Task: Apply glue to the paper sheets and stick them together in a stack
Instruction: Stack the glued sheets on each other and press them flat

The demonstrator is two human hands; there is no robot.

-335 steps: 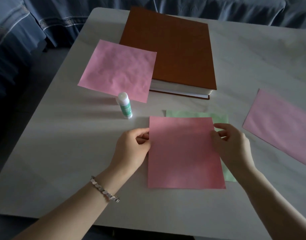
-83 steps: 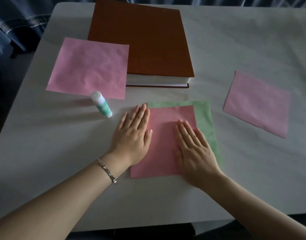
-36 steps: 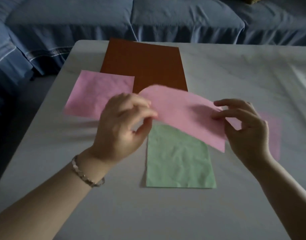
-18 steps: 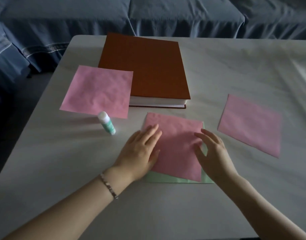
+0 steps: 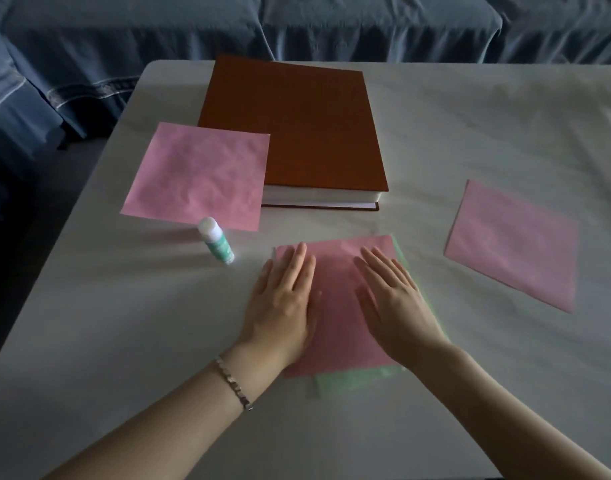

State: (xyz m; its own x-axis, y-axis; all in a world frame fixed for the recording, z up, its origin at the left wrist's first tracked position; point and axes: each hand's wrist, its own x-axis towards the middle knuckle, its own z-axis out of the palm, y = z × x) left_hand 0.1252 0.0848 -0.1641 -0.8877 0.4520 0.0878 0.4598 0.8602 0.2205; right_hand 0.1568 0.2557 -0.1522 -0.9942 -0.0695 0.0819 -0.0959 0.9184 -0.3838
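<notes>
Pink sheet (image 5: pixel 335 271), airborne a second ago, now lies on green sheet (image 5: pixel 359 379) under left hand (image 5: pixel 283 299) and right hand (image 5: pixel 394 299). Fingers straight, pressing flat; first bond probably made.

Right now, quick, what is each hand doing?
Left hand: open, pressing flat on the pink sheet.
Right hand: open, pressing flat on the same sheet.

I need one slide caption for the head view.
The left hand and right hand press a pink sheet flat onto a green sheet.
</notes>
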